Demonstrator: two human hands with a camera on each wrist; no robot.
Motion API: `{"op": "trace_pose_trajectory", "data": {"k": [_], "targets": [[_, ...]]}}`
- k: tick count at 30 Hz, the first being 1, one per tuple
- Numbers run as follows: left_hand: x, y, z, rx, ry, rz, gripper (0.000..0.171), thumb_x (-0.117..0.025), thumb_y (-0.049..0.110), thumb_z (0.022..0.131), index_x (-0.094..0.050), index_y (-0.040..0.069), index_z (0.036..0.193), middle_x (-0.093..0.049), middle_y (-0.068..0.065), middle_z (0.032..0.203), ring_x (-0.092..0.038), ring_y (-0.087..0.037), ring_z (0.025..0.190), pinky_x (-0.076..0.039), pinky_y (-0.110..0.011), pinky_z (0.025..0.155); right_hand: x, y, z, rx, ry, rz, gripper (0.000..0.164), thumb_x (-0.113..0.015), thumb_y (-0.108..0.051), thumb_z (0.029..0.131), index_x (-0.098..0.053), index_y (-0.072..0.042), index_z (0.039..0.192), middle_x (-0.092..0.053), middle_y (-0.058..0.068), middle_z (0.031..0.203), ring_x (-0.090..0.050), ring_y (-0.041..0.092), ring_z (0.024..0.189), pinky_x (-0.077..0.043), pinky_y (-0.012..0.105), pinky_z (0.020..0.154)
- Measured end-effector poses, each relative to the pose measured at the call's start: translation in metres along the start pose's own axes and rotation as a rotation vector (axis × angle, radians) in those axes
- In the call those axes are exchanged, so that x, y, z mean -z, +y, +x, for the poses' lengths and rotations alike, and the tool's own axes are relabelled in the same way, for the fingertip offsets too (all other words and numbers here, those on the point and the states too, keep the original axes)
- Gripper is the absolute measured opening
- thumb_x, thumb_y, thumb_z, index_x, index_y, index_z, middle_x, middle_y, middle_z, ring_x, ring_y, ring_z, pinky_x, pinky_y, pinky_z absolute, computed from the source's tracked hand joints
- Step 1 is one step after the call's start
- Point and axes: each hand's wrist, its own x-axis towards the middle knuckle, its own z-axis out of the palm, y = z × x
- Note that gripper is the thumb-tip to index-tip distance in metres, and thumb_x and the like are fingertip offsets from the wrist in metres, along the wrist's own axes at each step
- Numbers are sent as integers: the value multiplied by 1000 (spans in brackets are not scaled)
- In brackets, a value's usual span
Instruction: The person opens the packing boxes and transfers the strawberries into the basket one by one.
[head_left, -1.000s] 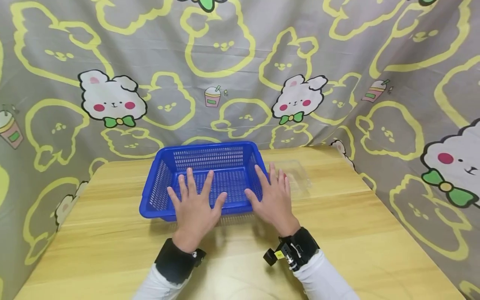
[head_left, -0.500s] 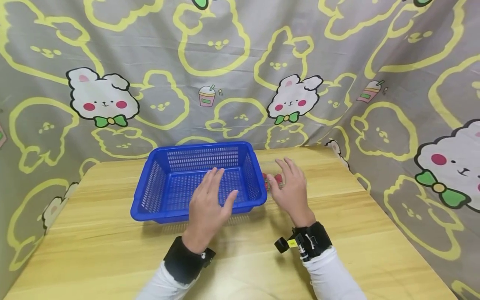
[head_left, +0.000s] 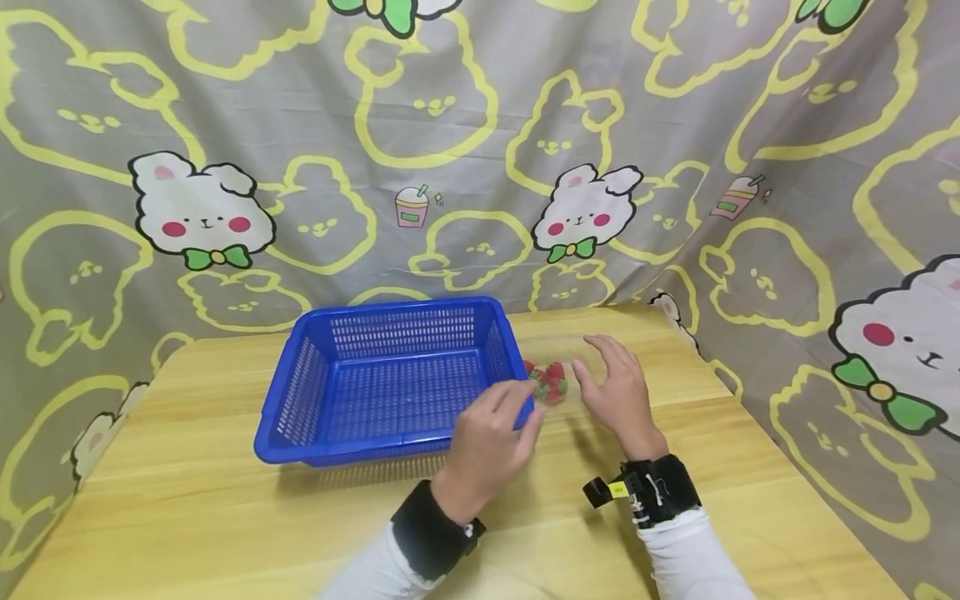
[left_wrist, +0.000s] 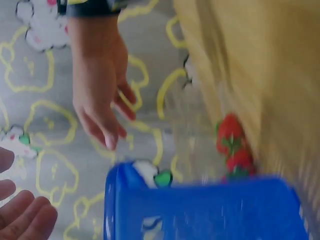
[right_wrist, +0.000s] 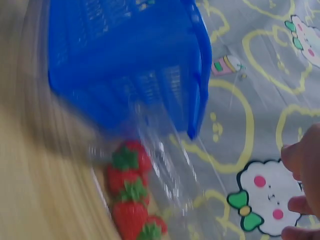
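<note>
Several red strawberries [head_left: 553, 383] with green leaves sit in a clear plastic box [right_wrist: 172, 167], right of a blue slotted basket [head_left: 405, 387]. Its lid stands raised in the right wrist view. My left hand [head_left: 487, 450] hovers over the basket's front right corner, fingers loosely bent and pointing at the strawberries. On the box's right side is my right hand [head_left: 621, 396], thumb and fingers spread apart around nothing. Part of the box is hidden behind the basket and my left hand. In the left wrist view both the strawberries [left_wrist: 231, 135] and my right hand [left_wrist: 100, 90] show.
The basket, with bare slotted floor, stands near the back of a light wooden table [head_left: 187, 508]. Grey cloth [head_left: 465, 100] printed with rabbits hangs behind the table and along its sides.
Both hands have moved right, off the basket's middle; my left hand has come across to its right corner and its fingers have bent. More of the strawberries shows. The basket appears shifted slightly left.
</note>
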Motion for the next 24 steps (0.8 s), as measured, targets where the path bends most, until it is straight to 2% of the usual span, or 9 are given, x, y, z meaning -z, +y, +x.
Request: {"op": "trace_pose_trajectory", "data": {"k": [4, 7, 12, 17, 24], "targets": [[-19, 16, -6, -46, -97, -57, 26, -61, 16, 84, -60, 0, 104, -64, -10, 94, -63, -18, 86, -48, -19, 79, 7, 17, -5, 33, -24, 0, 41, -68, -17, 80, -58, -1, 116, -55, 19, 117, -48, 36, 110, -35, 51, 93], [-36, 27, -13, -65, -181, -69, 28, -60, 18, 84, -60, 0, 106, -64, -9, 95, -63, -16, 86, -47, -18, 79, 11, 28, -9, 31, -73, 0, 42, -69, -17, 79, -58, -1, 116, -55, 21, 118, -47, 38, 111, -36, 53, 92], [-60, 33, -24, -60, -290, -6, 33, -62, 21, 83, -59, 1, 109, -63, -7, 99, -61, -15, 90, -46, -19, 83, 10, 44, -15, -35, -195, 22, 43, -67, -22, 82, -56, -4, 119, -53, 20, 122, -46, 38, 113, -36, 54, 92], [-70, 28, -23, 26, -342, 25, 39, -65, 22, 81, -56, 0, 113, -60, -9, 106, -57, -18, 99, -44, -24, 89, 6, 55, -19, -49, -286, 43, 47, -68, -23, 81, -54, -6, 123, -49, 20, 127, -44, 38, 116, -35, 54, 93], [-75, 23, -14, 254, -546, 10, 59, -63, 32, 83, -42, -1, 128, -51, -15, 123, -49, -26, 113, -40, -35, 95, 10, 62, -20, -62, -413, 20, 48, -69, -23, 80, -55, -9, 124, -42, 20, 134, -40, 40, 120, -37, 55, 92]]}}
